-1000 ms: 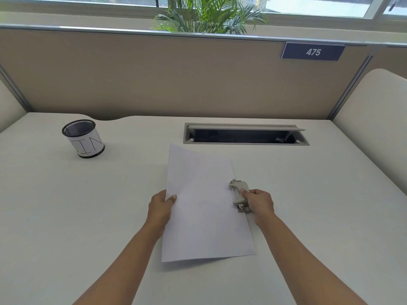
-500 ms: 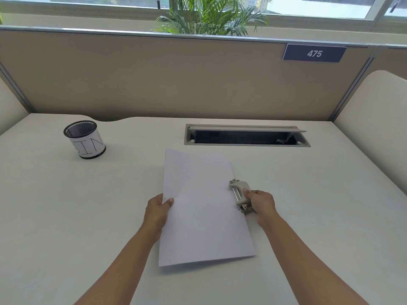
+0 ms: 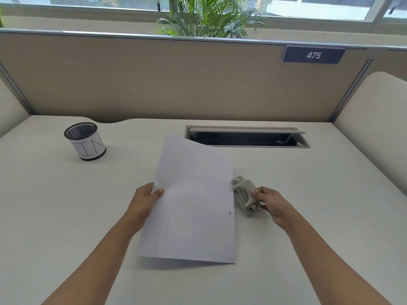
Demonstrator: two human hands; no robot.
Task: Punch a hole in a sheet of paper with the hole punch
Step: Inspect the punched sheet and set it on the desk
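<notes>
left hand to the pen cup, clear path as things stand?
Probably yes. The desk between the left hand and the pen cup looks bare, but that hand grips the paper, so it must let go or carry it along.

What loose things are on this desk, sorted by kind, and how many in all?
Sheet of paper: 1, held at its left edge by the left hand
Hole punch: 1, held by the right hand
Mesh pen cup: 1, standing at the far left
Total: 3
</notes>
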